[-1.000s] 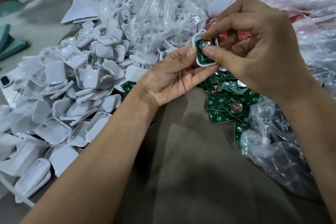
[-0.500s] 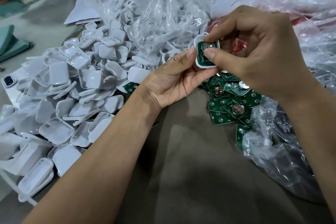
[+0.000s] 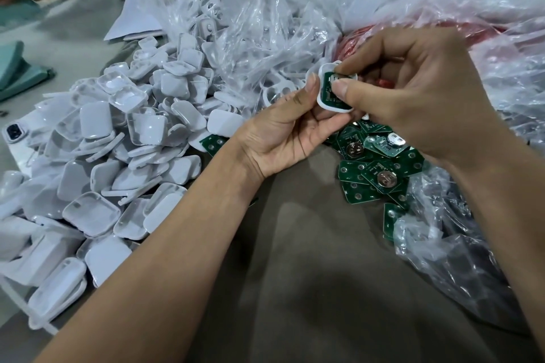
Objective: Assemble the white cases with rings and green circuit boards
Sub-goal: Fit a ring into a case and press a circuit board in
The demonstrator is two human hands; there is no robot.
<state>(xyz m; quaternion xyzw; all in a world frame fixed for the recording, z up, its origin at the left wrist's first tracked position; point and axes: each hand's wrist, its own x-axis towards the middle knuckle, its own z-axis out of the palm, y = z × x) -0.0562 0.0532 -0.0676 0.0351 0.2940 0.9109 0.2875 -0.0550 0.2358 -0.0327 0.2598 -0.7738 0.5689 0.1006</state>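
Your left hand (image 3: 290, 132) held the white case (image 3: 333, 97); your right hand (image 3: 413, 91) pressed the green board (image 3: 331, 91) into it.

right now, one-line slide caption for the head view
Both hands, left hand and right hand, seat a green circuit board in a white case.
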